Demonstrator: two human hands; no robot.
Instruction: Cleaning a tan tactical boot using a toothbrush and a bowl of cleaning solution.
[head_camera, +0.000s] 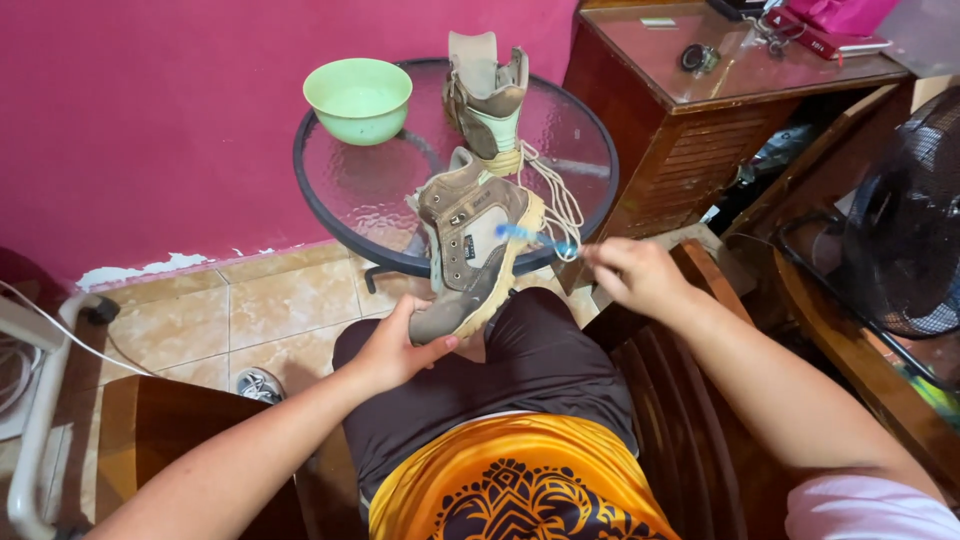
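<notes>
Brown and tan, the boot (470, 250) sits in my left hand (395, 345), which is wrapped around its toe end from below, fingers closed on the sole edge. I hold it tilted above my lap, near the near rim of the round glass table (400, 190). My right hand (630, 275) is pinched narrow around the handle of a blue toothbrush (530, 238), whose head lies against the right side of the boot, just above the pale sole. White laces (560, 205) hang loose to the right of the boot. Farther off on the table stands a second boot (488, 100), upright, with a pale green bowl (357, 98) to its left. A dark wooden cabinet (700, 110) is at the far right, and a black fan (910, 220) at the right edge.
</notes>
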